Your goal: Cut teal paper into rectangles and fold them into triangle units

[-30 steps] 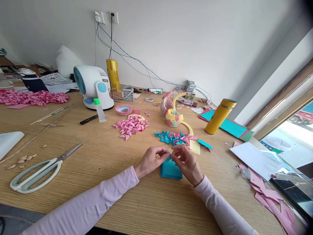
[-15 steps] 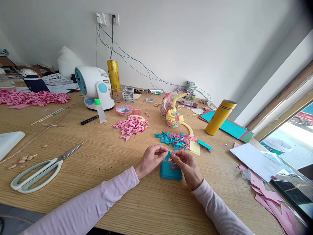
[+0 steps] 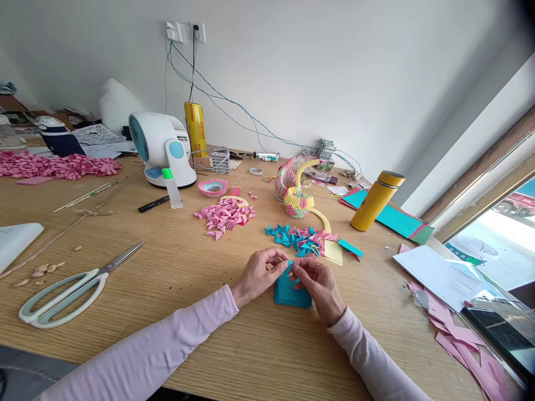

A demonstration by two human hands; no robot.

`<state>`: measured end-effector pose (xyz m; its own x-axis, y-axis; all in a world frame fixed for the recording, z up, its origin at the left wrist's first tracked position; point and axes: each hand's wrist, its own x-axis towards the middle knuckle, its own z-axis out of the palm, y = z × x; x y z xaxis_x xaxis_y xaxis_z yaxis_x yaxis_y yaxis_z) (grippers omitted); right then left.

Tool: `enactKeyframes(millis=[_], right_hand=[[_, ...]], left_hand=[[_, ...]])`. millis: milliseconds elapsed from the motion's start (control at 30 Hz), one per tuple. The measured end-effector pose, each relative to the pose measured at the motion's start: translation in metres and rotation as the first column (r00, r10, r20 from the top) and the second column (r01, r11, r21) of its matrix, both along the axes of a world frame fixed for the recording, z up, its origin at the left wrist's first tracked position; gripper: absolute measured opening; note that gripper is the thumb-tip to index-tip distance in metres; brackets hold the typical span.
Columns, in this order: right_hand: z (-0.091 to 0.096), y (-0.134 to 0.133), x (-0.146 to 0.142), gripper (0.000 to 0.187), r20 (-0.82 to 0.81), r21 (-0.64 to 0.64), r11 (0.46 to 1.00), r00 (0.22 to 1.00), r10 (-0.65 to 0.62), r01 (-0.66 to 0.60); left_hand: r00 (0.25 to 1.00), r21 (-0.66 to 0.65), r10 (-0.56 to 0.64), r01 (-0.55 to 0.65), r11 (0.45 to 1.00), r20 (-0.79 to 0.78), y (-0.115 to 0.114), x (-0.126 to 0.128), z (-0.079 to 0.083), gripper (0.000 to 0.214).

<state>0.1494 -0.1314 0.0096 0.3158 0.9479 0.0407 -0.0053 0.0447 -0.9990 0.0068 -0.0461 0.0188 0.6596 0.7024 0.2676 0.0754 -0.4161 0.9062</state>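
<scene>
Between the fingertips of the left hand (image 3: 256,275) and right hand (image 3: 318,284), a teal paper piece (image 3: 288,267) stays pinched by both, just above the paper stack (image 3: 289,296). Compared with the earlier frame, the hands have barely shifted.

— What's between the fingertips?

— A small teal paper piece (image 3: 288,265), pinched by the left hand (image 3: 257,274) and the right hand (image 3: 320,285). Their fingers cover most of it, so its folds can't be read. The right hand also hides a corner of the teal paper stack (image 3: 286,295).

— And the tabletop's left edge?

— A white object (image 3: 16,238) and the pink paper heap (image 3: 54,166), both cut off there.

— The far edge?

— Small stacked items (image 3: 325,149), too small to name. At the near right corner, pink paper strips (image 3: 472,340) run out of view.
</scene>
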Motion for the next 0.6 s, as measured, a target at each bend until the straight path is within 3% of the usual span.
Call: enactKeyframes(millis=[600], right_hand=[[-0.0020,-0.0020,0.0003,0.035,0.049,0.014,1.000,0.999,0.013,-0.014]], left_hand=[[0.998,-0.028,-0.058,0.059,0.998,0.040,-0.0036,0.0005,0.0003,0.019]])
